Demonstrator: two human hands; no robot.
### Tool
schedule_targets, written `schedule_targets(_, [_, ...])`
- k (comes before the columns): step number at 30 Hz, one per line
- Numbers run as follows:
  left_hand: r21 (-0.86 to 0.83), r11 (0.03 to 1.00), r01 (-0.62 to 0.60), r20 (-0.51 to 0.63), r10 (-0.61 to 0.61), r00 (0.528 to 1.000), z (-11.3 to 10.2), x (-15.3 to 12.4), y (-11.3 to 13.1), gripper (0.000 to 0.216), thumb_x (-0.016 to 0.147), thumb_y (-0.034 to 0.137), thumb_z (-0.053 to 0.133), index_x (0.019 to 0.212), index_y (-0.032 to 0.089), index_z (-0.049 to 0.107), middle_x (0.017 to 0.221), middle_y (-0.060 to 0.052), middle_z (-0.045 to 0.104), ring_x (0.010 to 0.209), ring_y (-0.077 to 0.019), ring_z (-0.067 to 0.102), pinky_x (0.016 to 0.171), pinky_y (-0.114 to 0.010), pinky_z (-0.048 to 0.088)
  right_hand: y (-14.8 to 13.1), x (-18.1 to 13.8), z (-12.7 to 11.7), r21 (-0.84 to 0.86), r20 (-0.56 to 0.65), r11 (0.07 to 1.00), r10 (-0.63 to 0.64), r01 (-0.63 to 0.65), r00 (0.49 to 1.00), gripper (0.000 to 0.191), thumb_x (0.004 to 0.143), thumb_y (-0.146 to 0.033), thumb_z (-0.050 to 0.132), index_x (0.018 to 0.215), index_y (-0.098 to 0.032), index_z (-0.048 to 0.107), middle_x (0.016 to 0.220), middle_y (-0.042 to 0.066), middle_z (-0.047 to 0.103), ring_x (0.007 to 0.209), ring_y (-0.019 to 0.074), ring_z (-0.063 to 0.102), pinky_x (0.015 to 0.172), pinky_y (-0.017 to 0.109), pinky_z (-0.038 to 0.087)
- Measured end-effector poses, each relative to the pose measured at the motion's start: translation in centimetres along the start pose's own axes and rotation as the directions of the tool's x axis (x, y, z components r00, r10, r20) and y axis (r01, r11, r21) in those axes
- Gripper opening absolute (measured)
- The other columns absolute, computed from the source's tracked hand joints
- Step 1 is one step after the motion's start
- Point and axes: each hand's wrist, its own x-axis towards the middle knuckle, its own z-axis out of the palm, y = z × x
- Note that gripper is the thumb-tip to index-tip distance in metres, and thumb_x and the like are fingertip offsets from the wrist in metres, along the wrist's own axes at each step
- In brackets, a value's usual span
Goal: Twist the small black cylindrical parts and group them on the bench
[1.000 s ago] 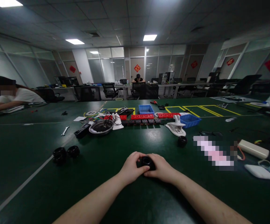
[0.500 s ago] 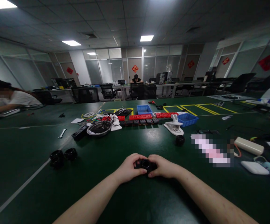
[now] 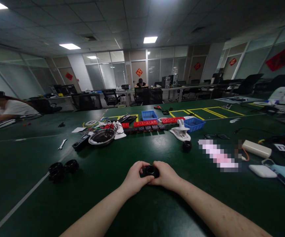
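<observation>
Lying together on the green table (image 3: 103,161), black round parts (image 3: 56,171) are placed off to one side, perhaps to be within reach. By the left hand (image 3: 133,178), a small black piece (image 3: 150,170) is gripped at the table's near middle, its other side enclosed by the right hand (image 3: 166,175), probably for steadiness. Farther right, another black part (image 3: 187,146) is set just before a white clamp stand (image 3: 181,132).
</observation>
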Motion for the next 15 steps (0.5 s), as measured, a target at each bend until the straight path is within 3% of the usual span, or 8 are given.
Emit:
schedule_targets(7, [0.033,0.992,0.125,-0.135,-0.119,0.984,1.2,-0.5,1.0,0.029,0.061,0.028,0.066,0.084,0.017,0.053,0.081,-0.002,0.051,0.071,-0.0175,0.047,0.062,-0.028,0.039,-0.3,0.2,0.6,-0.079,-0.06,0.996,0.034,-0.039,0.998,0.033,0.057,-0.042,0.064,0.069,-0.018,0.046,0.071,0.002,0.053,0.064,0.0155,0.048,0.055,0.024,0.033])
schedule_targets(15, [0.04,0.995,0.089,-0.134,-0.083,0.987,1.3,-0.4,0.1,0.033,0.059,0.031,0.067,0.085,0.017,0.051,0.086,-0.003,0.051,0.077,-0.0194,0.05,0.066,-0.031,0.042,-0.8,0.0,0.3,-0.11,-0.054,0.993,0.038,-0.043,0.998,0.033,0.06,-0.041,0.063,0.077,-0.016,0.051,0.077,0.005,0.056,0.073,0.0207,0.052,0.064,0.03,0.038])
